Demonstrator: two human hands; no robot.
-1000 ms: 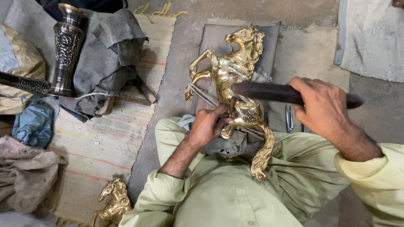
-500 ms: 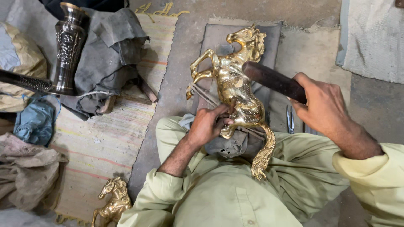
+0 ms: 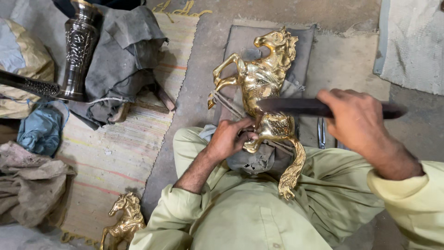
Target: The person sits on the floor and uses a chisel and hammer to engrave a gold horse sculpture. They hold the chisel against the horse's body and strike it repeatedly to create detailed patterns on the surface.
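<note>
Across your lap, the brass horse [image 3: 266,88] lay on a grey pad, your left hand [image 3: 227,138] gripping its hind leg, your right hand [image 3: 356,121] clenched around the dark file [image 3: 296,106]. A loosened grip might have let it skid and gouge the polish.

A striped woven mat [image 3: 115,157] and grey cloth pad [image 3: 273,41] lie on the concrete floor [image 3: 347,60].

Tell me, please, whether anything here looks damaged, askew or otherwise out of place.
Nothing looks damaged or spilled. The gleaming golden rearing-horse figure lies on grey padding, steadied by the left hand while the right hand holds a long dark bar-shaped tool across it. Crumpled grey cloths simply lie about.
</note>
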